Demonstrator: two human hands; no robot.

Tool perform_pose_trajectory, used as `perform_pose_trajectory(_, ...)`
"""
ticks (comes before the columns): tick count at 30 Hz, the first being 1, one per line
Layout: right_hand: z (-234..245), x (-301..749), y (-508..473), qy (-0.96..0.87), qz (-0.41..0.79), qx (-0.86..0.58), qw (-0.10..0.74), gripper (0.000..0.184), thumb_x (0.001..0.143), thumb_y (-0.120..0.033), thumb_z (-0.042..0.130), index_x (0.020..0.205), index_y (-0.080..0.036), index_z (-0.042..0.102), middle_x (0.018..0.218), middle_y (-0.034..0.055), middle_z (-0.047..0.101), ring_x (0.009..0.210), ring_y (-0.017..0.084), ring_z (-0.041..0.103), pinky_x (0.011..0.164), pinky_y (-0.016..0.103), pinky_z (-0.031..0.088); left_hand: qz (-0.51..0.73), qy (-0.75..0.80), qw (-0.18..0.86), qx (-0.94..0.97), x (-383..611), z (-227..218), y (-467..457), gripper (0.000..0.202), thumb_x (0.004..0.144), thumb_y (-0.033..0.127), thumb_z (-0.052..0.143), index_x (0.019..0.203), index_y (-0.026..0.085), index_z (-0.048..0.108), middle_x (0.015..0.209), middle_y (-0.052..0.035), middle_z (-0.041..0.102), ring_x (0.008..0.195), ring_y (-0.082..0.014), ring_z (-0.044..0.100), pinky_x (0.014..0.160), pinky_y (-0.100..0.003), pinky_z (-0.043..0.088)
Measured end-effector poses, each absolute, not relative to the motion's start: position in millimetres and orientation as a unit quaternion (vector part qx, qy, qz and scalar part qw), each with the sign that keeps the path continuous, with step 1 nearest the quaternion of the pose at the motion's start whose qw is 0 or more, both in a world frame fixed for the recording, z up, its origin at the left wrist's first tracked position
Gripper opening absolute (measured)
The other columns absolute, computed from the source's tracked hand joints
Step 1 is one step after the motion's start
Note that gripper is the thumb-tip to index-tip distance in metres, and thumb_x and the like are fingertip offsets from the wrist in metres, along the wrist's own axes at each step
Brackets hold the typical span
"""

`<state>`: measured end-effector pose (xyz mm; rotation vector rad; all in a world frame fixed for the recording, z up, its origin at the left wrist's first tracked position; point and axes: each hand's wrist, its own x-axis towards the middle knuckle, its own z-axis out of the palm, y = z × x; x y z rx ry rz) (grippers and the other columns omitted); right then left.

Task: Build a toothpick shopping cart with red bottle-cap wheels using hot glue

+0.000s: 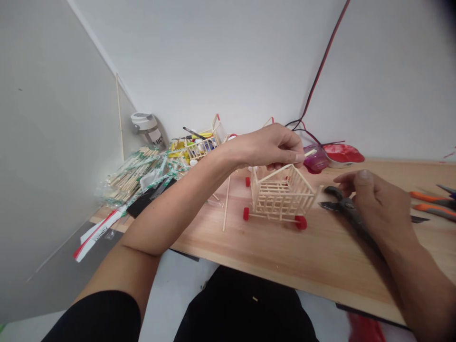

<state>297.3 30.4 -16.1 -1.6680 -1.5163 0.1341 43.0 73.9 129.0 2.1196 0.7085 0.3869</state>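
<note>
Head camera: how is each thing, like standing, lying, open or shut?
Cart: standing on red wheels
Left hand: pinching a short stick
Right hand: at the pincers, grip unclear
Pincers: jaws apart
Long stick: lying flat
Cup: standing, lid on
Back cart: loaded
Wrapped sticks: lying piled

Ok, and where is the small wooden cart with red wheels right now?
In the head view, the wooden cart is on the table, just right of centre, below the left hand, with the dark pliers to its right.

Stick cart [283, 194]: pale, slatted, upright on red wheels [301, 222] | short stick [311, 153]: slanted, near cart | dark pliers [351, 213]: jaws parted, right of cart
</note>
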Motion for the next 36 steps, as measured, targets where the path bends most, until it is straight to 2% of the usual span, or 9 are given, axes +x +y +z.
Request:
perform_pose_trajectory(20, -12.0, 295.6, 27.4, -0.604, 0.071, -0.669, 0.428, 0.044, 0.097, -0.041, 0.032, 0.084, -0.021, 0.069, 0.07, 0.0023, 0.064, 0.074, 0.019, 0.063, 0.073, 0.031, 0.044, 0.149, 0.275, 0.429, 0.847, 43.5, 128.5, 74.3, 0.018, 0.084, 0.008, 0.058, 0.066, 0.012, 0.057, 0.06, 0.0012, 0.054, 0.056, -0.0056, 0.049, 0.054, -0.019, 0.036)
perform_pose_trajectory(36, -14.0, 296.4, 28.8, -0.606, 0.066, -0.667, 0.429, 0.049, 0.099, -0.045, 0.03, 0.086, -0.021, 0.07, 0.07, 0.0036, 0.065, 0.072, 0.02, 0.063, 0.071, 0.032, 0.044, 0.141, 0.261, 0.421, 0.857, 45.4, 125.8, 75.9, 0.014, 0.079, 0.01, 0.061, 0.065, 0.014, 0.06, 0.058, 0.0018, 0.054, 0.055, -0.0068, 0.049, 0.053, -0.021, 0.036)
